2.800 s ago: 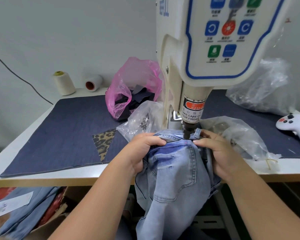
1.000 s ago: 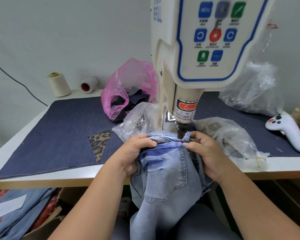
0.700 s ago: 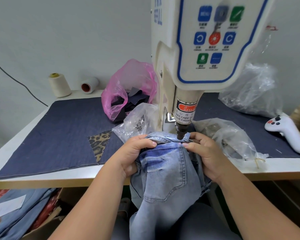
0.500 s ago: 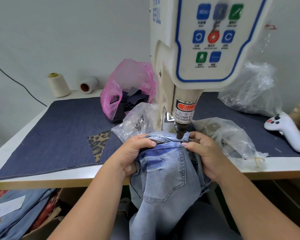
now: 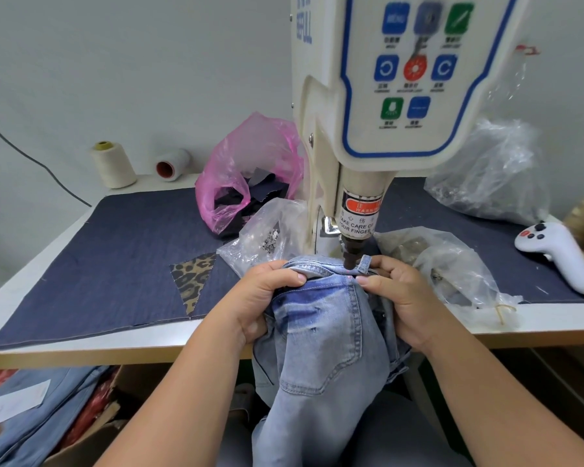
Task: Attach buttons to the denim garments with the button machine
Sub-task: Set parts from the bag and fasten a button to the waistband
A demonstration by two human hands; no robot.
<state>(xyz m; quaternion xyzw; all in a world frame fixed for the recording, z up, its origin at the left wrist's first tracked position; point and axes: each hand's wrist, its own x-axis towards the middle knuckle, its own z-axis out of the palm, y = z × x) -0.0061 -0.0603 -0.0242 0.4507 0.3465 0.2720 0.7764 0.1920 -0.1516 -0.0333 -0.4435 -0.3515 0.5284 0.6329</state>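
Observation:
Light blue denim jeans (image 5: 324,335) hang over the table's front edge, waistband up under the button machine (image 5: 378,96). The machine's dark punch tip (image 5: 350,257) stands just above the waistband, beside a belt loop. My left hand (image 5: 267,298) grips the bunched waistband on the left. My right hand (image 5: 402,298) pinches the waistband right of the punch, fingertips close to it. A clear bag of metal buttons (image 5: 267,234) lies behind my left hand. A second clear bag with brassy parts (image 5: 445,261) lies behind my right hand.
A dark denim mat (image 5: 115,257) with a leopard-print patch (image 5: 193,276) covers the table. A pink bag of dark scraps (image 5: 253,176), two thread spools (image 5: 113,165), a crumpled clear bag (image 5: 493,176) and a white controller (image 5: 560,254) sit around. More denim (image 5: 31,423) lies below left.
Both hands keep their hold on the waistband under the punch. Only the view has shifted slightly.

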